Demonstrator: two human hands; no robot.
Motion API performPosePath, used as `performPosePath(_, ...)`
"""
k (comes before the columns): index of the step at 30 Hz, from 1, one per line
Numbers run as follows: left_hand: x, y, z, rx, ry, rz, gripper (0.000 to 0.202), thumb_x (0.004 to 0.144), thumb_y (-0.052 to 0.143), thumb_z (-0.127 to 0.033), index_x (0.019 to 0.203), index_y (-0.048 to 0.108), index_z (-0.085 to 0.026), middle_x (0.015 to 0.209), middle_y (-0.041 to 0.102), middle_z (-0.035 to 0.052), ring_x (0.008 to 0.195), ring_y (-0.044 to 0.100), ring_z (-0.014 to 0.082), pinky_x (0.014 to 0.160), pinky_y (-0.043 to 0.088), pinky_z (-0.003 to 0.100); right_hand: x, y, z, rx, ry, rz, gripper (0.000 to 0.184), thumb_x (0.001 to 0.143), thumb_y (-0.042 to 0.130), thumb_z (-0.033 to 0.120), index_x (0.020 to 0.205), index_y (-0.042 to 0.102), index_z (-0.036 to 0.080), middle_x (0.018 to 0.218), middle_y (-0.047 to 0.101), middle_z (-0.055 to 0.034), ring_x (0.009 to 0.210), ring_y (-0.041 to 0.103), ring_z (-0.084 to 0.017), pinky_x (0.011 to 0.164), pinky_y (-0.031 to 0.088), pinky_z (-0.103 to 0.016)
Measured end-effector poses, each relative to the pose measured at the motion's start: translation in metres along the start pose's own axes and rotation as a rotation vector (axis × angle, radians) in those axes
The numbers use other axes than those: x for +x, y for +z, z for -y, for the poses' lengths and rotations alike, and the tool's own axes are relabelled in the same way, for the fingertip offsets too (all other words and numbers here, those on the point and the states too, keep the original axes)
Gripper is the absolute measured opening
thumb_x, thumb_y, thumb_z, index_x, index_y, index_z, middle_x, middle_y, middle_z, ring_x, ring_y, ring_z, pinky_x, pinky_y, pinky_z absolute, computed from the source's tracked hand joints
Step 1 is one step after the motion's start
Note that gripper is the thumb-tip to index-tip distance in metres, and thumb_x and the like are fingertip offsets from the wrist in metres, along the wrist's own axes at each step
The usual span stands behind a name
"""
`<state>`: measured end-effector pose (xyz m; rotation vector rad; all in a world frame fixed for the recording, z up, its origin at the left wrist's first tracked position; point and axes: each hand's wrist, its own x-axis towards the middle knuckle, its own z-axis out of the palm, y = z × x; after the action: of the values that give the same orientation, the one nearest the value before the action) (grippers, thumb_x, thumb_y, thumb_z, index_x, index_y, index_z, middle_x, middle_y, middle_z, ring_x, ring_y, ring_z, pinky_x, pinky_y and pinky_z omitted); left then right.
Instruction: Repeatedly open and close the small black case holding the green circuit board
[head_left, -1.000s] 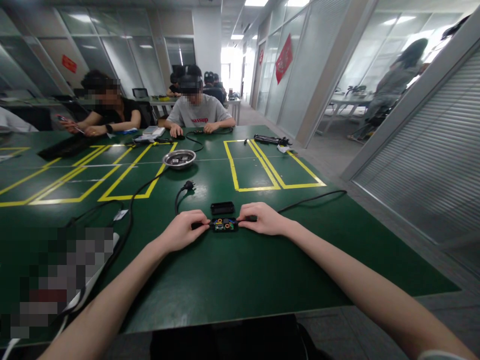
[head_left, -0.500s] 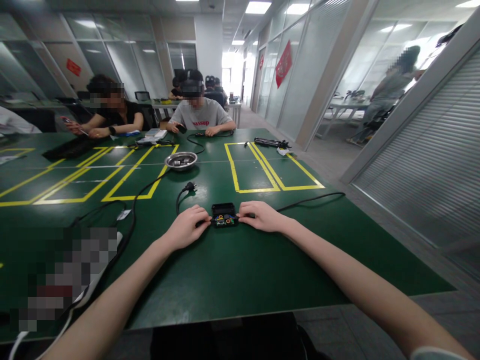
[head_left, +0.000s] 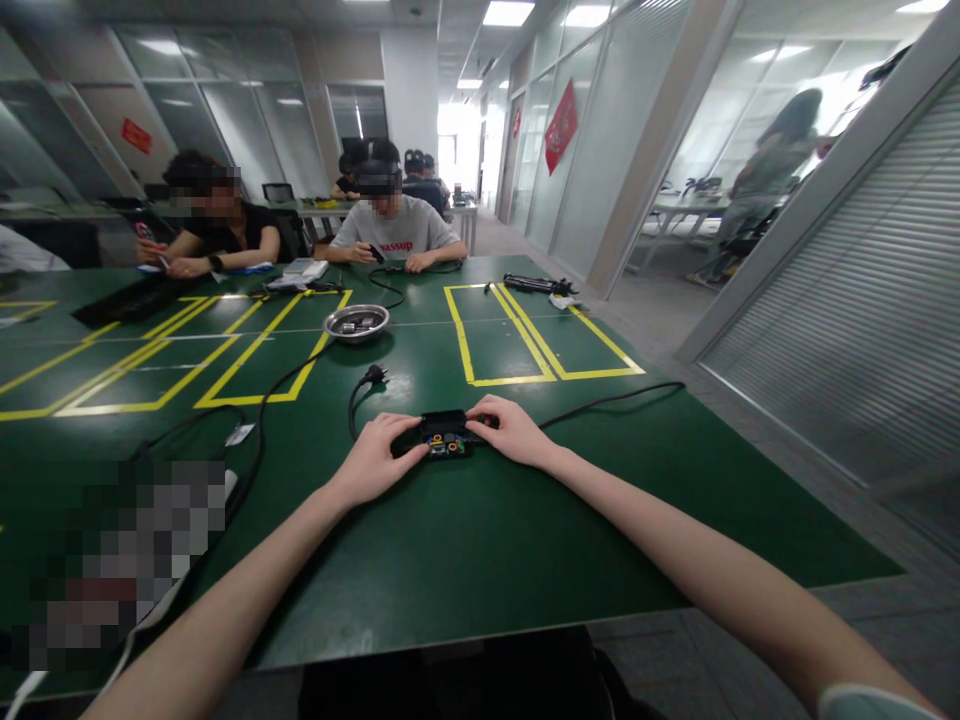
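Glass partitions [head_left: 637, 110] enclose an office, with a green worktop [head_left: 420, 560] filling the foreground. Set in from the near edge of the worktop lies an open black case [head_left: 448, 454], its circuit board [head_left: 450, 441] exposed, with orange-ringed components visible. A black lid [head_left: 444, 421] is positioned at the case's far side, between the two hands. Left hand [head_left: 405, 445]: thumb and forefinger apart, the forefinger at the lid's left end and the thumb at the left end of the case. Right hand [head_left: 495, 425]: fingertips at the lid's right end; whether they are clamped on it cannot be told. Beyond the left hand, a black plug [head_left: 375, 375] lies on its short cord; from behind the right hand, a black cable [head_left: 600, 400] extends to the worktop's right edge. Farther back are a metal bowl [head_left: 356, 323] containing small metal parts and yellow tape outlines [head_left: 551, 375]. A black folded stand [head_left: 536, 284] rests near the far right corner. A person in a grey shirt [head_left: 401, 228] sits at the far edge.
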<state>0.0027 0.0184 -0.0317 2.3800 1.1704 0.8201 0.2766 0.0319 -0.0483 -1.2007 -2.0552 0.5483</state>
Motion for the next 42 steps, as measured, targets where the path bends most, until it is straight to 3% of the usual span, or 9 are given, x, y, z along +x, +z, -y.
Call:
performPosePath(6, 0.0016, -0.0054, -0.0052, -0.22, -0.103, -0.056, 0.033, 0.09, 0.066, -0.038, 0.115, 0.075, -0.018, 0.114, 0.077, 0.0093, 0.104, 0.072, 0.0258, 0.099, 0.056, 0.043, 0.0009, 0.005, 0.0057, 0.284, 0.172, -0.049, 0.017, 0.082, 0.076, 0.028, 0.093, 0.079, 0.016, 0.088, 0.078, -0.0067, 0.078, 0.071, -0.02, 0.077, 0.056, -0.035)
performPosePath(12, 0.0039, -0.0073, -0.0075, -0.437, -0.25, -0.076, 0.032, 0.09, 0.063, -0.037, 0.11, 0.077, -0.016, 0.102, 0.081, 0.0084, 0.096, 0.077, 0.026, 0.09, 0.061, 0.04, 0.0018, 0.0069, 0.004, 0.469, 0.213, -0.047, 0.024, 0.075, 0.081, 0.035, 0.089, 0.076, 0.016, 0.087, 0.079, -0.0071, 0.082, 0.074, -0.021, 0.081, 0.06, -0.038)
performPosePath(23, 0.0066, -0.0051, -0.0089, -0.616, -0.379, -0.105, 0.05, 0.08, 0.071, -0.05, 0.112, 0.079, -0.012, 0.114, 0.08, 0.0131, 0.109, 0.075, 0.0323, 0.099, 0.06, 0.048, 0.0025, 0.0084, 0.0042, 0.463, 0.205, -0.088, 0.022, 0.074, 0.08, 0.035, 0.085, 0.074, 0.017, 0.077, 0.075, -0.0039, 0.07, 0.068, -0.018, 0.07, 0.055, -0.031)
performPosePath(32, 0.0064, -0.0085, -0.0095, -0.598, -0.358, -0.104, 0.045, 0.082, 0.072, -0.051, 0.105, 0.081, -0.014, 0.107, 0.081, 0.0117, 0.103, 0.076, 0.0314, 0.101, 0.058, 0.049, 0.0007, 0.0047, 0.0077, 0.451, 0.206, -0.084, 0.019, 0.075, 0.076, 0.033, 0.084, 0.072, 0.017, 0.069, 0.068, 0.0002, 0.063, 0.06, -0.014, 0.063, 0.05, -0.028)
performPosePath(42, 0.007, -0.0099, -0.0113, -0.706, -0.407, -0.128, 0.05, 0.075, 0.078, -0.058, 0.097, 0.081, -0.013, 0.102, 0.082, 0.0135, 0.099, 0.077, 0.0318, 0.099, 0.059, 0.05, 0.0004, 0.0003, 0.0108, 0.54, 0.182, -0.039, 0.033, 0.084, 0.069, 0.05, 0.081, 0.069, 0.017, 0.076, 0.071, -0.0035, 0.064, 0.063, -0.015, 0.064, 0.051, -0.028)
